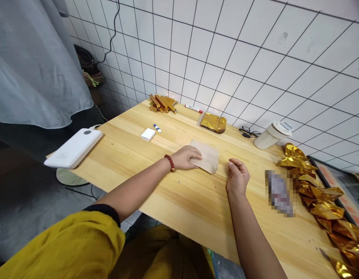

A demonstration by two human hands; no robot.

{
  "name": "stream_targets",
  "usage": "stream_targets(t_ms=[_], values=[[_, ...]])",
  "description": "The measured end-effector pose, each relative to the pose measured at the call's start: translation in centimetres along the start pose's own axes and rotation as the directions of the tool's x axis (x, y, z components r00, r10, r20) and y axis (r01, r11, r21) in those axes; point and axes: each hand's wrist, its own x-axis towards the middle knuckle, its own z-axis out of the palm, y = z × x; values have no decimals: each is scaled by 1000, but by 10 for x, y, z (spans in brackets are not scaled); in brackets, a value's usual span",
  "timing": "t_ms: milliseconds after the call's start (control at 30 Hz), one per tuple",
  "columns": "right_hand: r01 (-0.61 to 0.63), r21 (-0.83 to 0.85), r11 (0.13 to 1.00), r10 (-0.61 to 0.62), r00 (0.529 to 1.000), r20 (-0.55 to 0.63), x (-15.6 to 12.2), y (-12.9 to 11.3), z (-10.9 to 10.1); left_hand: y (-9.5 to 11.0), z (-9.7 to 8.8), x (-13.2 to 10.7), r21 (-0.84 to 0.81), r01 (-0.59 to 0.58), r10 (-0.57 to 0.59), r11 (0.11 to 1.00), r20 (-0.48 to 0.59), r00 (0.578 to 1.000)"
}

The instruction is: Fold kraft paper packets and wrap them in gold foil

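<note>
Left hand [187, 157], fingers loosely bent, rests on the left side of the paper [208, 157] on the tabletop [179, 205]; right hand [233, 164], fingertips drawn together, is just beside it, contents cannot be told; light, even pressure should keep the paper uncreased

The pale wooden desk [173, 197] bears a beige paper sheet [208, 157] at the left hand [186, 157]. Beyond that hand lie a white box [148, 134], a blue-and-white stick [157, 128], gold strips [163, 104] and a marker [193, 108]; left of it, a white device [73, 150]. Beyond the right hand [237, 177]: gold foil sheets [213, 123], glasses [249, 132], a lidded cup [270, 135]; rightward, folded gold pieces [327, 209].
</note>
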Motion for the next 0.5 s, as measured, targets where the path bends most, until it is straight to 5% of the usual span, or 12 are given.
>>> stream_targets(t_ms=[100,167,267,367,433,500], values=[[40,-56,998,-37,997,66,1,2,-2,-5,1,-1,88,-23,21,996,22,1000],[112,-174,978,-73,974,212,-1,3,-3,-5,2,-2,77,13,-14,997,10,1000],[287,-352,891,-73,855,513,-6,0,-3,-2,3,-2,-34,139,-141,990,-59,988],[431,-388,815,-62,730,681,-11,-3,-1,3,4,-2,-190,224,-253,956,-141,957],[449,-393,802,-65,720,690,-12,-1,0,7,4,-1,-234,234,-276,944,-166,947],[401,-418,815,-65,781,622,-11,4,1,9,3,0,-231,236,-277,944,-167,946]])
